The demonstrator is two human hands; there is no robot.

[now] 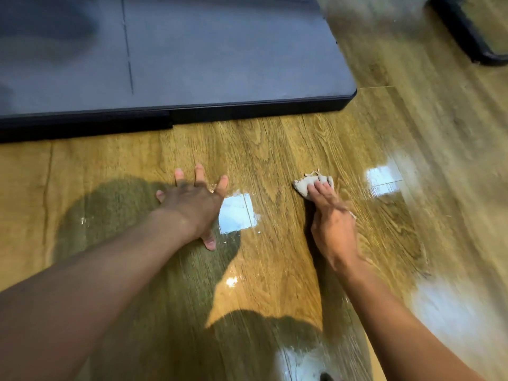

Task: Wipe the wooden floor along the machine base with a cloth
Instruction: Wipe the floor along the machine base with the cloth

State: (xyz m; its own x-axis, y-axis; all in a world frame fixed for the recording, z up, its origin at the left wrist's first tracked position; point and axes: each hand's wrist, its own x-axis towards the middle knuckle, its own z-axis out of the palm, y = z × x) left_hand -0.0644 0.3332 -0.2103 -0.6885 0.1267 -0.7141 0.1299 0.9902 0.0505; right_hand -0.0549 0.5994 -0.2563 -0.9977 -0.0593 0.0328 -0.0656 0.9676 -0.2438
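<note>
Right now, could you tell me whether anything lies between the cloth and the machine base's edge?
Nothing visible does. The cloth, pressed under the right hand, has only bare wooden floor between it and the black edge of the machine base. The left hand rests flat to the side.

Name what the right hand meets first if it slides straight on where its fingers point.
Likely the black edge of the flat grey machine base; only bare wooden floor lies beyond the crumpled beige cloth under the right hand.

glossy wood-grain floor [275, 149], frayed cloth [303, 185], matt base [220, 64] — dark
</note>
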